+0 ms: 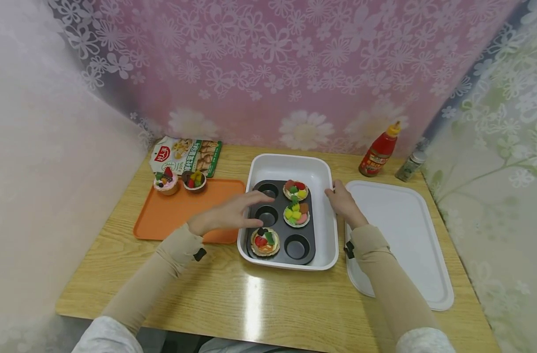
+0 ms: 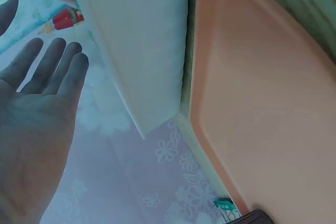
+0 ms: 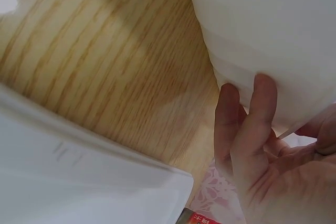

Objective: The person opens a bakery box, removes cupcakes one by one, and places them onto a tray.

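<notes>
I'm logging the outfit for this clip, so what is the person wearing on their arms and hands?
Both hands are bare: left hand, right hand. Snug beige sleeves cover both forearms to the wrists, each with a small black tab near the cuff. White fabric shows at the upper arms.

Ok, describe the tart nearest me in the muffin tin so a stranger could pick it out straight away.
Find the white dish in the middle of the table; a dark muffin tin sits inside it. The tart fills the near-left cup, just below the left hand. Unlike the two tarts in the right column, it is topped with red slices and dark berries.
</notes>
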Motion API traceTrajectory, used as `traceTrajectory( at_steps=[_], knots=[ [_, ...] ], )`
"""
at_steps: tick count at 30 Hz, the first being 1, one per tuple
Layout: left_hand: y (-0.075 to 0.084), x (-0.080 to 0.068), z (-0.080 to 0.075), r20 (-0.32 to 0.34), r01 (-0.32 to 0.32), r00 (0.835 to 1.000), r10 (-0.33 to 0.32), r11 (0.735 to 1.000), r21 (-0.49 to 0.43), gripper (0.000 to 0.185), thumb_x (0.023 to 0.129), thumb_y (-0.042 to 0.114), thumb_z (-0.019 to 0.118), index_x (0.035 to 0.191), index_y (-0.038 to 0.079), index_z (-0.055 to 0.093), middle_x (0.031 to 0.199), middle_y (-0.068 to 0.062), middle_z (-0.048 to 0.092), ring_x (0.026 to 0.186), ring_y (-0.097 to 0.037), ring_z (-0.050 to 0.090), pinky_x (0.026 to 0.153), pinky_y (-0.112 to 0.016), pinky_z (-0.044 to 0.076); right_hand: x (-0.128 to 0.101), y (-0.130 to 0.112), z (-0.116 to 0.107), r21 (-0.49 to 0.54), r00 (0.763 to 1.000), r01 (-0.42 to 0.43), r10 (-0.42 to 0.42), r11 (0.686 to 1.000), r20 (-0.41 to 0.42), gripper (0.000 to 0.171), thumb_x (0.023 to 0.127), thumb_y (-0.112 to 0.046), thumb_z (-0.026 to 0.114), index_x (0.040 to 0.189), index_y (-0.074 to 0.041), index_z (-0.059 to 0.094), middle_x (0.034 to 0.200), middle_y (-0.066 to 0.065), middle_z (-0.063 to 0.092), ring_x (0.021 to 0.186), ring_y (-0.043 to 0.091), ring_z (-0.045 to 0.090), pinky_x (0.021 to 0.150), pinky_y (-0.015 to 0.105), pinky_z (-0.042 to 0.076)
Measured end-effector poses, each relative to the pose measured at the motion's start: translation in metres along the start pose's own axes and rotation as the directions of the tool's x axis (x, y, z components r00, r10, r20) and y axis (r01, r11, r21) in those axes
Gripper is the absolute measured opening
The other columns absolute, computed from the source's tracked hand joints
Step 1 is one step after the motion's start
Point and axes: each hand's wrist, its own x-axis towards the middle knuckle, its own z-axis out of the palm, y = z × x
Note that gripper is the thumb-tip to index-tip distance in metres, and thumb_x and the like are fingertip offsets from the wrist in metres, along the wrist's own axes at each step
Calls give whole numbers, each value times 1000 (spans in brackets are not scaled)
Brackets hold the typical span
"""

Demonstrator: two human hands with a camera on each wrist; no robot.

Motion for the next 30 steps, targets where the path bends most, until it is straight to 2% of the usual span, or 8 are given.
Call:
traceTrajectory(
  at_steps=[5,10,18,24,30],
  knots=[
    [-2,1,8,22,-6,1000,6,1000,-8,55,101,24,72,152,12,56,152,-10,55,141,-36,54,116,-54,45,2,1,0,-13,1000,2,-2,1000,-4,53,115,-29,33,158,1,26,158,27,42,139,40,48,114,60,47],
    [-3,0,15,53,-6,999,7,1000,-13,56,101,24,71,152,8,55,152,-10,56,141,-36,54,117,-54,44,2,2,0,-16,1000,3,-3,1000,-4,52,115,-29,33,157,1,27,158,27,42,140,40,48,114,60,47],
    [1,-1,19,155,59,986,-62,998,21,62,100,25,72,156,12,51,162,-12,48,153,-35,42,124,-57,37,0,0,0,-12,1000,-12,12,1000,2,55,115,-31,32,160,-1,24,159,27,42,141,41,49,113,61,49],
    [5,0,22,223,33,974,-38,999,28,62,99,23,73,156,14,52,158,-6,51,148,-27,48,122,-50,41,0,0,0,-19,1000,1,-1,1000,-4,53,115,-30,32,158,0,26,156,28,44,139,42,51,111,60,50],
    [8,2,26,262,6,965,-5,1000,-3,63,96,16,76,154,12,54,156,-5,52,144,-23,50,121,-46,42,2,1,0,-26,1000,8,-8,1000,-7,52,114,-30,32,156,1,27,155,28,45,137,41,51,111,60,50]
  ],
)
